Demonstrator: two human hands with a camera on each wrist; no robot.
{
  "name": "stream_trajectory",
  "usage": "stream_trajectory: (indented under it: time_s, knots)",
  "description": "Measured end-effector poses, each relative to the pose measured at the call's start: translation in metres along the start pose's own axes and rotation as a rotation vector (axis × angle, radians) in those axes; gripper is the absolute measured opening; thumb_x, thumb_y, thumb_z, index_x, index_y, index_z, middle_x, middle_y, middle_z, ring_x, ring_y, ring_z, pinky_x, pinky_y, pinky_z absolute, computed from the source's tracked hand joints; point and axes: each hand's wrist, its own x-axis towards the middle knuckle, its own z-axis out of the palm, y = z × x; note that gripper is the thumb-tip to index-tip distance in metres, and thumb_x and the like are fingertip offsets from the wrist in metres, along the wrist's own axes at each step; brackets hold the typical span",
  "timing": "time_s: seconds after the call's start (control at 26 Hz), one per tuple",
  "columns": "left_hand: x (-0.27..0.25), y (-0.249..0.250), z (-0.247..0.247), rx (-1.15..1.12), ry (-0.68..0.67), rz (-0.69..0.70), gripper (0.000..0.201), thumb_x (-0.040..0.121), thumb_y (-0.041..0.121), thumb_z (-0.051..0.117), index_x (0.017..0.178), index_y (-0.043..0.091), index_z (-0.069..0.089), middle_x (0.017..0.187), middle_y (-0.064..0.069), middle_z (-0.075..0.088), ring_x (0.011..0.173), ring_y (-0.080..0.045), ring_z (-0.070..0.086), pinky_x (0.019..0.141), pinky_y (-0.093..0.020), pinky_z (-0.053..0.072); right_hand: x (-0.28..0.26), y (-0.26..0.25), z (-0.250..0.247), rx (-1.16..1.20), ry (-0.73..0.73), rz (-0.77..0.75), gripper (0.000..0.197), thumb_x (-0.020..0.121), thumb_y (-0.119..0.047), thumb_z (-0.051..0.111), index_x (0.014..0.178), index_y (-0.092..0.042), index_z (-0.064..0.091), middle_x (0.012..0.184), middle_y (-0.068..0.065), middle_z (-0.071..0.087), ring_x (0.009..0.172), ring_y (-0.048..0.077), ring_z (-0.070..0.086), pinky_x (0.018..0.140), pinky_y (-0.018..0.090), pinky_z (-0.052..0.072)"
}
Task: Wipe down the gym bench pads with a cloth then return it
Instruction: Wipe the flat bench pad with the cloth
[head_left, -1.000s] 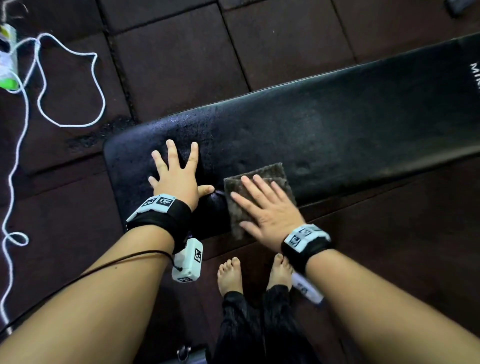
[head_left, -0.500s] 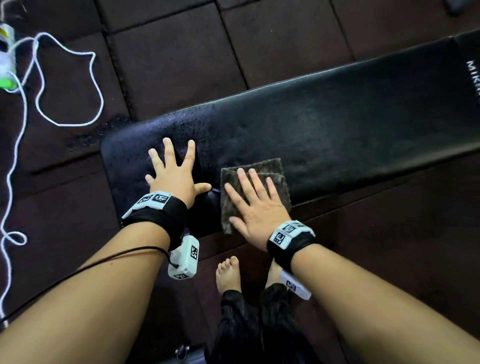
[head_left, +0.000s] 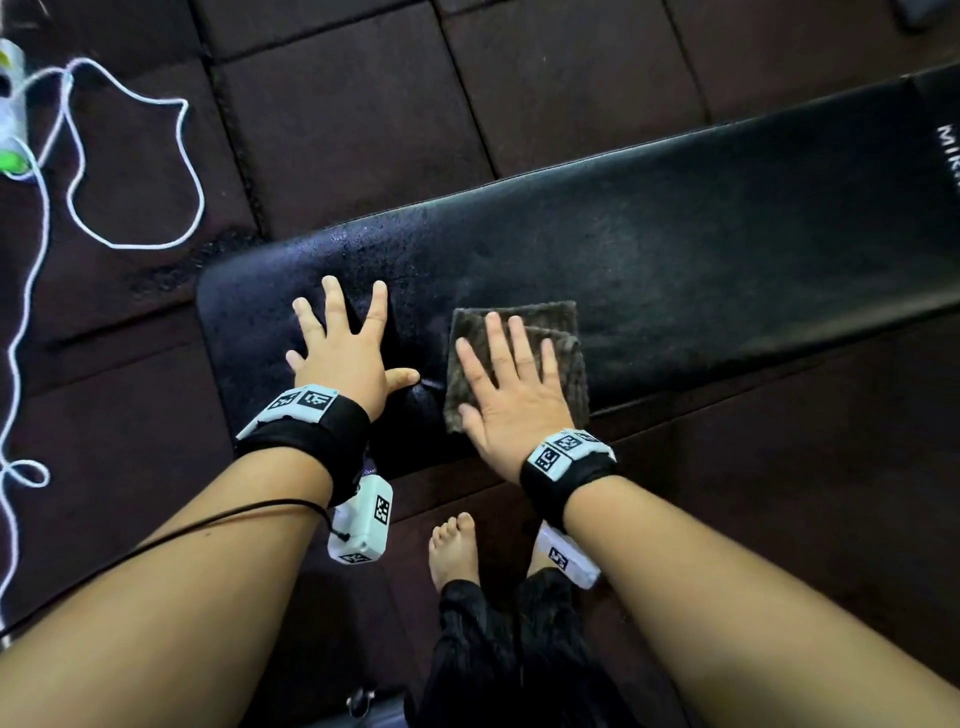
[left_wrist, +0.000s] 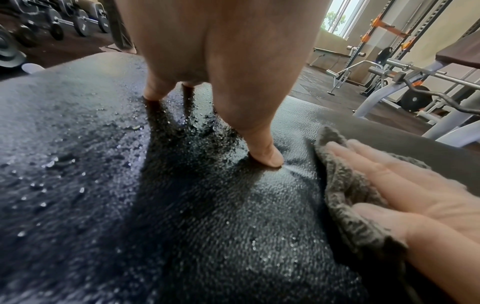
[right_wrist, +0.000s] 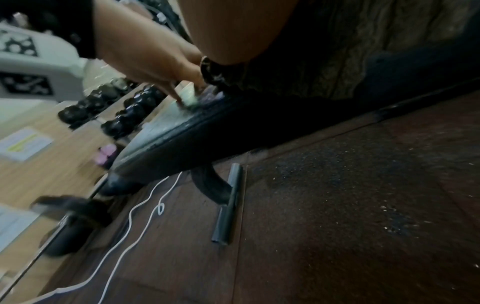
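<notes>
Right hand (head_left: 511, 395) flat, fingers straight, atop cloth (head_left: 558, 322); left hand (head_left: 343, 358) splayed just beside.

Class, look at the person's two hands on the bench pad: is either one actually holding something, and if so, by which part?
Neither grips anything. The right hand presses flat on the folded cloth, covering its near half; the left hand rests spread on the wet bench pad.

The left hand (right_wrist: 145, 55) is seen pressed on the bench pad (right_wrist: 233, 127); below the pad, a white cable (right_wrist: 135, 207) is trailed.
</notes>
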Motion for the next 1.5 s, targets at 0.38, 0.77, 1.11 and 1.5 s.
stream_trajectory:
  time_s: [0.38, 0.77, 1.11, 1.5]
  knots:
    - [0.002, -0.001, 0.001, 0.031, 0.011, 0.003, 0.107, 0.084, 0.066, 0.065, 0.157, 0.046, -0.010, 0.165, -0.006, -0.028, 0.152, -0.043, -0.017, 0.113, -0.071, 0.026, 0.099, 0.116, -0.072, 0.078, 0.079, 0.289, 0.079, 0.097, -0.065, 0.037, 0.162, -0.034, 0.005, 0.170, 0.006, -0.012, 0.156, 0.029, -0.010, 0.124, 0.056, 0.002]
    - [0.000, -0.002, 0.003, 0.057, 0.034, 0.014, 0.107, 0.084, 0.068, 0.062, 0.157, 0.045, -0.012, 0.165, -0.007, -0.027, 0.152, -0.044, -0.015, 0.112, -0.070, 0.028, 0.092, 0.071, -0.058, -0.060, 0.061, -0.260, 0.081, 0.091, -0.070, 0.038, 0.161, -0.038, 0.014, 0.171, 0.000, -0.003, 0.157, 0.024, -0.003, 0.125, 0.050, 0.004]
    - [0.000, 0.000, 0.006, 0.118, 0.058, 0.009, 0.108, 0.084, 0.071, 0.059, 0.158, 0.041, -0.015, 0.165, -0.012, -0.026, 0.151, -0.047, -0.013, 0.112, -0.067, 0.030, 0.164, 0.074, -0.089, 0.037, 0.120, 0.072, 0.085, 0.092, -0.071, 0.030, 0.163, -0.029, 0.007, 0.171, 0.007, -0.002, 0.157, 0.029, -0.006, 0.124, 0.057, -0.002]
    - [-0.001, 0.001, 0.004, 0.105, 0.035, 0.008, 0.108, 0.085, 0.070, 0.058, 0.157, 0.041, -0.016, 0.164, -0.012, -0.028, 0.151, -0.047, -0.016, 0.113, -0.067, 0.028, 0.126, 0.139, -0.090, -0.020, 0.072, -0.013, 0.086, 0.088, -0.079, 0.029, 0.161, -0.039, 0.009, 0.171, -0.001, -0.003, 0.157, 0.023, -0.003, 0.125, 0.054, 0.007]
